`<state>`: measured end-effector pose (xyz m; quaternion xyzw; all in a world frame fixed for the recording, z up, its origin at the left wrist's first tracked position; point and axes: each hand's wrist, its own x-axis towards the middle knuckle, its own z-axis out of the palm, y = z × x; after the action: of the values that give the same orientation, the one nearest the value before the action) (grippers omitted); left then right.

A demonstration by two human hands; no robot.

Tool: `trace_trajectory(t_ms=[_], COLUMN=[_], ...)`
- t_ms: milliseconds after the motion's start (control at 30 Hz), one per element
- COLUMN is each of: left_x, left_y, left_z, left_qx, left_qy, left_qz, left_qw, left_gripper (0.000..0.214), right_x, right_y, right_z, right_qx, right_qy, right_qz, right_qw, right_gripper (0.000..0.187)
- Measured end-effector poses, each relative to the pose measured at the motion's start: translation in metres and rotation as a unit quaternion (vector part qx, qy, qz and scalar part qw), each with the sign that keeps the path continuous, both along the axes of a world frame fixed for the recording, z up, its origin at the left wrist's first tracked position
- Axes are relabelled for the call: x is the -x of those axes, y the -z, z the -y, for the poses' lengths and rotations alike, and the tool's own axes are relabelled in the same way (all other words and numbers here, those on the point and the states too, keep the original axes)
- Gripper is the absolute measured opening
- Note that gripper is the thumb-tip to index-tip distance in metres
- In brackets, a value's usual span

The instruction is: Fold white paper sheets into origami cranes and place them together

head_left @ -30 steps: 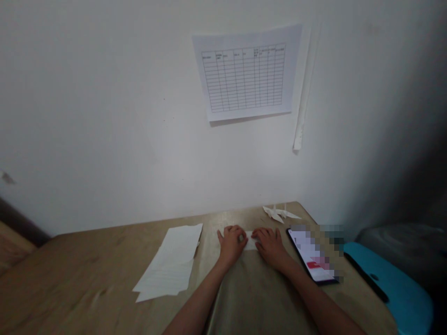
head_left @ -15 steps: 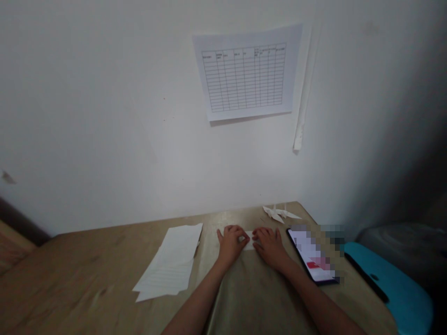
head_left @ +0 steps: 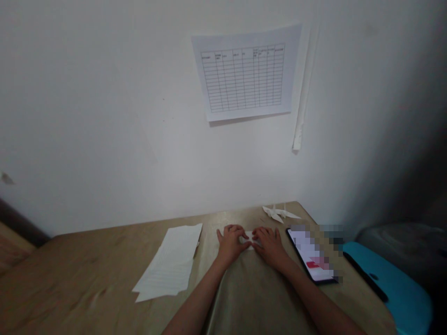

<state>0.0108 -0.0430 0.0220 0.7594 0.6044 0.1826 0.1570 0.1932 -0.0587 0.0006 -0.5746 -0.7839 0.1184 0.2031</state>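
A small piece of folded white paper [head_left: 249, 239] lies on the wooden table [head_left: 77, 274], mostly covered by my hands. My left hand [head_left: 230, 244] pinches its left end between curled fingertips. My right hand [head_left: 269, 246] presses in from the right, with its fingertips on the paper's right end. Just beyond my hands, at the table's far edge, sit white origami cranes [head_left: 279, 213]. The exact shape of the fold is hidden by my fingers.
A loose stack of white paper sheets [head_left: 167, 263] lies left of my hands. A smartphone [head_left: 309, 256] with a pixelated screen lies to the right. A printed grid chart [head_left: 244, 74] hangs on the wall. A blue seat [head_left: 387, 284] stands beyond the table's right edge.
My hands have drawn slightly closer together over the white paper, and my fingertips now cover more of it. The other objects have not visibly moved.
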Motion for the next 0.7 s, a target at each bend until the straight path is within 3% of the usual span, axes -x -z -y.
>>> trace_trajectory(t_ms=[333, 700], left_x=[0.008, 0.017], left_y=[0.002, 0.005], left_z=[-0.003, -0.009], left_qx=[0.004, 0.014], left_qy=[0.015, 0.019], left_qz=[0.002, -0.021], left_qw=[1.000, 0.999], left_gripper=[0.013, 0.016], right_x=[-0.010, -0.032], right_y=[-0.006, -0.010], right_z=[-0.003, -0.006], right_qx=[0.058, 0.117], right_qy=[-0.018, -0.093], right_qz=[-0.054, -0.104], right_qw=[0.997, 0.983], right_gripper=[0.026, 0.043])
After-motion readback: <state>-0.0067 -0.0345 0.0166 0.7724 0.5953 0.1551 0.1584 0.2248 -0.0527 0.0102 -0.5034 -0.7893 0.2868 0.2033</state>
